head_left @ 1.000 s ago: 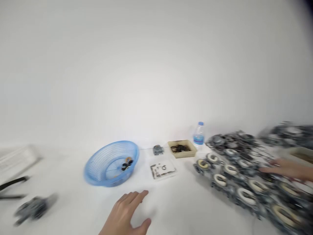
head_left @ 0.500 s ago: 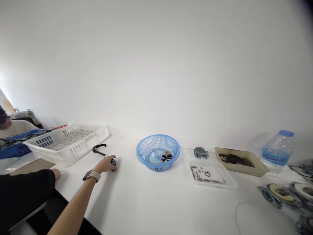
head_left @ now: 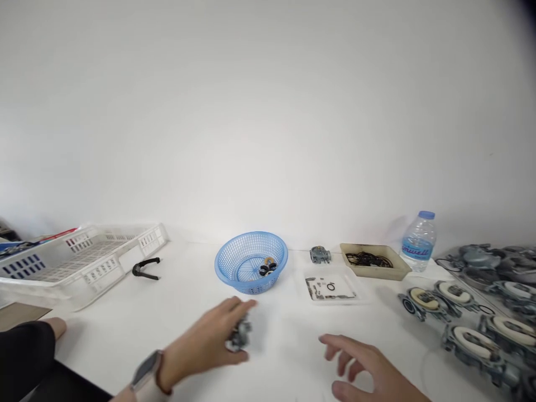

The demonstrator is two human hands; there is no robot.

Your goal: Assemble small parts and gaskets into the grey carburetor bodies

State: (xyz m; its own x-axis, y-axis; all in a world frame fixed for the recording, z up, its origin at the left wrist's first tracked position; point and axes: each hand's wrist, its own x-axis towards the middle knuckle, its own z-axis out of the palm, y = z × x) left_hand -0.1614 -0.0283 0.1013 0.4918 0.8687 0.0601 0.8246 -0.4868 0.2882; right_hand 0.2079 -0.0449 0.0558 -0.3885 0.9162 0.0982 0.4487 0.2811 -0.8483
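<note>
My left hand [head_left: 211, 339], with a watch on its wrist, grips a small grey metal part [head_left: 240, 334] between thumb and fingers, in front of the blue basket [head_left: 251, 286]. The part is blurred. My right hand [head_left: 368, 368] is at the lower right over the white table [head_left: 276, 363], fingers apart and holding nothing. Small dark and tan rings [head_left: 268, 267] lie in the basket. Right of it, a clear tray [head_left: 362, 296] holds small metal pieces and a black ring. Behind that tray sits a grey metal body [head_left: 320, 254].
A white crate [head_left: 100, 273] and a black curved part [head_left: 146, 269] are at left, near a person's arm [head_left: 29, 346]. At right are a beige tray [head_left: 381, 272] of black rings, a water bottle [head_left: 419, 243] and several metal bodies [head_left: 475, 346].
The view has swung to the right. My left hand has moved right from beside the black curved part, carrying the metal part. My right hand has come into view, open.
</note>
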